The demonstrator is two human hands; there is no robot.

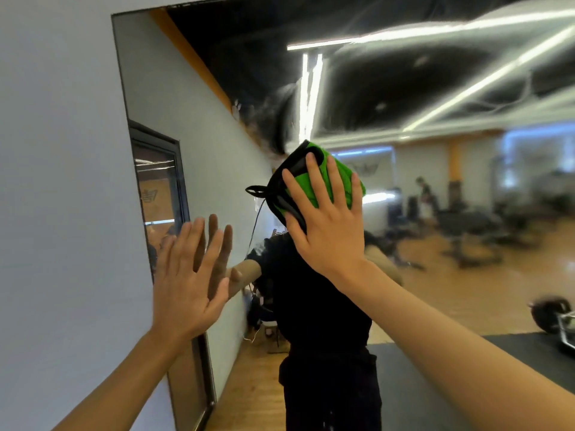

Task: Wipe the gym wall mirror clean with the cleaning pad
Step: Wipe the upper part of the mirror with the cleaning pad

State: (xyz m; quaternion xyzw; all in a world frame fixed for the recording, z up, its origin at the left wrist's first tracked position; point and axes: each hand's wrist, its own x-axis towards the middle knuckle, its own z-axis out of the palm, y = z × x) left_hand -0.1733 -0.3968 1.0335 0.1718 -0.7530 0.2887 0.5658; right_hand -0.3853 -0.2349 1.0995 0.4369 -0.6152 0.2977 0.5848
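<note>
A large wall mirror (435, 188) fills the middle and right of the head view, its dark left edge running down from the top. My right hand (326, 219) lies flat with spread fingers on a green cleaning pad (311, 178) with black edging, pressing it against the glass at head height. My left hand (189, 275) is open, fingers straight, palm against the mirror close to its left edge, meeting its own reflection. A thin black loop and cord hang from the pad's left side.
A plain grey wall (62, 181) lies left of the mirror. The glass reflects a person in black clothes, a wooden gym floor, black mats, weight benches, a barbell plate (549, 315) low on the right, a dark-framed door and ceiling light strips.
</note>
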